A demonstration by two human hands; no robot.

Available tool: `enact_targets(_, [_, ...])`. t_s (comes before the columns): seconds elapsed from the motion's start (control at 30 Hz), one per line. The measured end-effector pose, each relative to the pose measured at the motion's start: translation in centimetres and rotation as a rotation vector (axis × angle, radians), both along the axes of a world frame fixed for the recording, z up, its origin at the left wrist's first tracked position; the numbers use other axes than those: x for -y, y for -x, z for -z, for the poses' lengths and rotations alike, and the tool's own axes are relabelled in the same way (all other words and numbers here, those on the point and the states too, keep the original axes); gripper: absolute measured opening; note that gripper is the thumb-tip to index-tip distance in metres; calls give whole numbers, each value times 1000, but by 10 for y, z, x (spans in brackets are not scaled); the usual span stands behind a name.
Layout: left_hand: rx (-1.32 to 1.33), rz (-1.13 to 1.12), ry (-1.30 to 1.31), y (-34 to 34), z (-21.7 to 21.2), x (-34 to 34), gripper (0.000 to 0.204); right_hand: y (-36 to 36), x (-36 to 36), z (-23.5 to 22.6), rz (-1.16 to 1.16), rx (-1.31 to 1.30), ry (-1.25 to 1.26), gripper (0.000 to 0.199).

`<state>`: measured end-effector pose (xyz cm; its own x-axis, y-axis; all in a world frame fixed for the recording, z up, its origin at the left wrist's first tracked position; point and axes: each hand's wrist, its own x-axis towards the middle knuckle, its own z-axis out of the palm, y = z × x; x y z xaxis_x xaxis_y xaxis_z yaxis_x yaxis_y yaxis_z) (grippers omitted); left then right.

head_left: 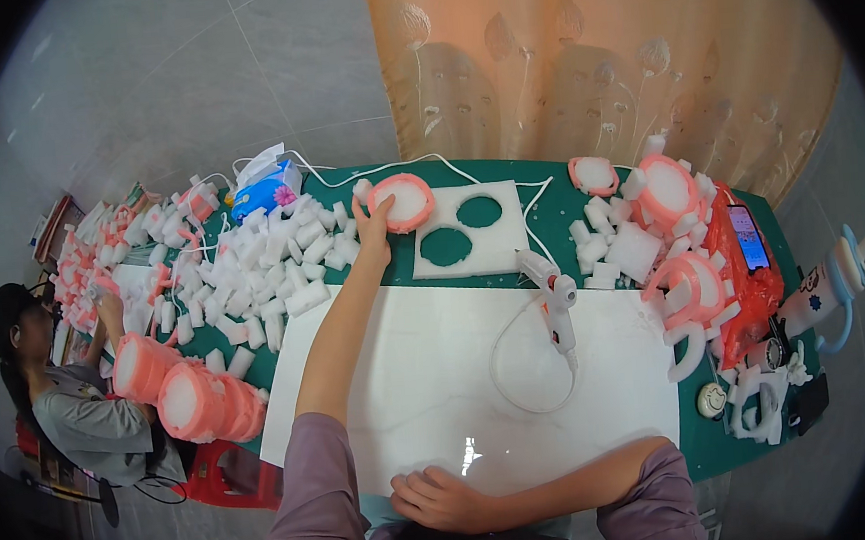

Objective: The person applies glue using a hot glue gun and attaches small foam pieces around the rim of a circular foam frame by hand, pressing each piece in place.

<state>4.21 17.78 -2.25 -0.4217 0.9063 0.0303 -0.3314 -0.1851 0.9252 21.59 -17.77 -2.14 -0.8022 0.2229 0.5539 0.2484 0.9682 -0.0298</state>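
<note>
My left hand (374, 230) reaches to the far side of the table, closed on the edge of a round white foam disc (406, 203) with a pink foam rim. A small white foam piece (362, 189) sits by the fingertips. Beside the disc, partly under it, lies a white foam board (491, 249) with round holes cut through. My right hand (438, 498) rests near the table's front edge, fingers curled, with nothing visible in them. Between the hands, on a white sheet (409, 362), lies a white glue gun (557, 306) with its cord looped beside it.
Loose white foam blocks (295, 244) are heaped left of the board. Pink-wrapped foam rolls (196, 402) stand at the near left, close to another person (91, 409). Pink ringed foam pieces (690, 287), a phone (748, 238) on red plastic and a tumbler (816, 298) occupy the right side.
</note>
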Motion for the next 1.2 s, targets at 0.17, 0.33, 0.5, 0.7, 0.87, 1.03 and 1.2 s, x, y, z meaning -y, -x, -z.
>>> enact_targets(0.17, [120, 152, -16, -9, -8, 11, 88, 0, 1, 2, 16, 20, 20, 26])
enact_targets(0.33, [101, 183, -31, -10, -18, 20, 84, 1, -1, 1, 3, 8, -43, 26])
enact_targets(0.5, [124, 221, -114, -11, -50, 47, 80, 1, -2, 0, 17, 23, -55, 26])
enact_targets(0.7, [80, 317, -206, 6, -89, 119, 78, -1, -1, -3, 15, 84, -63, 29])
enact_targets(0.87, [51, 213, -100, 30, -76, 165, 81, -2, 0, -2, 10, 117, -23, 29])
enact_targets(1.03, [-266, 241, -74, 46, -45, 189, 78, -3, 2, -1, 21, 146, 9, 30])
enact_targets(1.2, [-662, 241, -142, 60, -32, 195, 62, -1, 2, 0, 17, 143, 67, 31])
